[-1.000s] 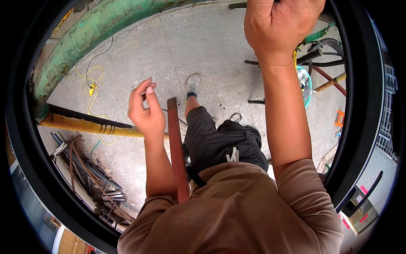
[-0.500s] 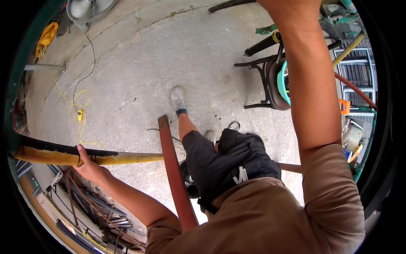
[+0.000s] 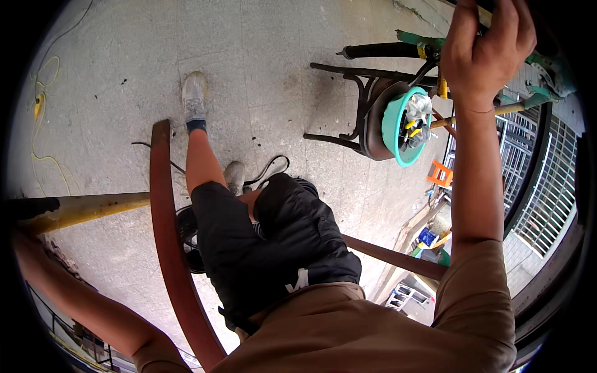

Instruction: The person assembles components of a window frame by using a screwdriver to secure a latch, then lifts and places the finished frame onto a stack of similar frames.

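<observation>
My right hand is raised at the top right, fingers curled around something dark at the frame's edge that I cannot make out. Its fingertips are partly cut off. My left forearm reaches out past the left rim, and the hand itself is out of sight. Just above that forearm runs a yellow pole with a black section. Below my right hand a teal basin rests on a dark brown chair. Grey plastic-looking wrapping and yellow-handled tools lie in the basin.
A red-brown beam stands close to my left leg, and another red-brown bar passes on my right. Black coils lie by my feet. A yellow cable crosses the floor at left. An orange stool and metal grilles stand at right.
My view has swung to the right. My left hand, which was on the yellow and black pole, has left the picture. My right hand and the whole basin have come into view.
</observation>
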### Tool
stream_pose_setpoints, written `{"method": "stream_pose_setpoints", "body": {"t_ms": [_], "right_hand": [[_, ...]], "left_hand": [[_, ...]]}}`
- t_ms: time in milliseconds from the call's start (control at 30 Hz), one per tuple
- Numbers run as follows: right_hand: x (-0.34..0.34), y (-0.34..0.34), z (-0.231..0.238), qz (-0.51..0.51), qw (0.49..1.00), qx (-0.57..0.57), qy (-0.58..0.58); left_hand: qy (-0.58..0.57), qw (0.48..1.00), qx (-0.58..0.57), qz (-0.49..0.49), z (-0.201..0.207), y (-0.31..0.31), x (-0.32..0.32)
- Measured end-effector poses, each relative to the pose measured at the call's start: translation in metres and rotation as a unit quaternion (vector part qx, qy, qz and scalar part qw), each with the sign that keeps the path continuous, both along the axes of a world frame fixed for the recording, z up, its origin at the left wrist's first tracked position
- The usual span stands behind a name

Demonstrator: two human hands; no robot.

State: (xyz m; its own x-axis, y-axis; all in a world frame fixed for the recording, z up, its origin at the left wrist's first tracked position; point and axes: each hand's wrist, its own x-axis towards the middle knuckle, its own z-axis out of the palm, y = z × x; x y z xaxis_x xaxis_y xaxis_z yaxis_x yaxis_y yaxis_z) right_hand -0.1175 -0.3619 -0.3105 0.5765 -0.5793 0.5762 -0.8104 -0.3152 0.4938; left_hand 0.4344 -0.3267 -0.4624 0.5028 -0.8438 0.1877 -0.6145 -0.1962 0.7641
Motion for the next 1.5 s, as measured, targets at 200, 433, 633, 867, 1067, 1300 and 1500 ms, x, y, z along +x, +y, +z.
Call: {"method": "stream_pose_setpoints", "body": {"t_ms": [200, 433, 633, 867, 1067, 1300, 1500], "right_hand": [[-0.058, -0.037, -0.098, -0.192, 0.918, 0.337, 0.084], [-0.191, -0.154, -0.129, -0.456, 0.766, 0.377, 0.252], [-0.255, -0.184, -0.114, -0.557, 0.697, 0.331, 0.309], [-0.303, -0.226, -0.115, -0.584, 0.617, 0.4, 0.344], [-0.297, -0.249, -0.115, -0.578, 0.59, 0.459, 0.328], [-0.282, -0.247, -0.108, -0.622, 0.589, 0.409, 0.315], [-0.299, -0.259, -0.123, -0.646, 0.574, 0.435, 0.254]], "left_hand": [[0.069, 0.977, 0.194, -0.058, -0.227, 0.01, -0.142], [0.105, 0.926, 0.355, -0.068, -0.37, 0.026, -0.225], [0.124, 0.903, 0.406, -0.061, -0.409, 0.018, -0.238], [0.159, 0.886, 0.434, -0.037, -0.422, 0.014, -0.241], [0.197, 0.904, 0.378, 0.033, -0.323, 0.018, -0.23], [0.296, 0.859, 0.371, -0.191, -0.082, -0.075, -0.272], [0.495, 0.637, 0.57, -0.158, -0.165, -0.112, -0.334]]}}
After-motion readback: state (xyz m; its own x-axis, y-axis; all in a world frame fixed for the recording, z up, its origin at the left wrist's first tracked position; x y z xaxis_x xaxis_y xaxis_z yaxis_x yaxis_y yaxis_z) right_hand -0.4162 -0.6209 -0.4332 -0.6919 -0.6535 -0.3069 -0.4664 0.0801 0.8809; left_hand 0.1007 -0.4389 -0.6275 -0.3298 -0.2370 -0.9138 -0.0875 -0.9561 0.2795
